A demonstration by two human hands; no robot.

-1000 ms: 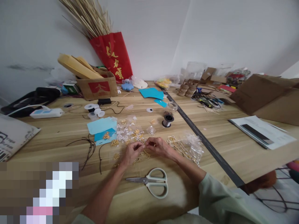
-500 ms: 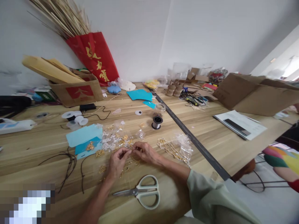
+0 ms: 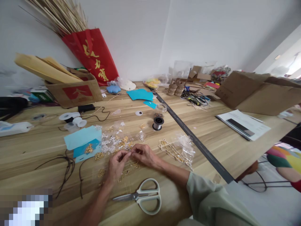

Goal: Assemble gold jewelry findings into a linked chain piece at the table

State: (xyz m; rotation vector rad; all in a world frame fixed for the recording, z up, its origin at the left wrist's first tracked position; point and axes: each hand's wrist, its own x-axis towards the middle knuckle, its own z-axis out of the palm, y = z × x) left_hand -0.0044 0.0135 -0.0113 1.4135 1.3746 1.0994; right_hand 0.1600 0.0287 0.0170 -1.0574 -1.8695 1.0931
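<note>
Both hands meet fingertip to fingertip over the table. My left hand [image 3: 117, 164] pinches with thumb and index finger, and my right hand [image 3: 143, 154] pinches right against it. Whatever sits between the fingertips is too small to make out. A thin gold chain [image 3: 129, 171] lies on the wood beneath the hands. Just beyond them is a heap of gold and silver jewellery findings [image 3: 115, 141] in clear bags. Scissors with pale green handles [image 3: 149, 196] rest nearer to me, blades pointing left. A gold and silver chain [image 3: 172, 152] lies right of my right hand.
Blue sheets [image 3: 82, 139] and black cords [image 3: 67, 169] lie at left. A wire spool [image 3: 157, 123] stands beyond the hands. A dark strip [image 3: 195, 135] crosses the table. A notebook [image 3: 243, 125] and cardboard box [image 3: 256, 92] are at right, a red bag [image 3: 94, 56] at back left.
The view has shifted slightly. Both hands keep their fingertips together in nearly the same pose, and the things on the table stay where they were.
</note>
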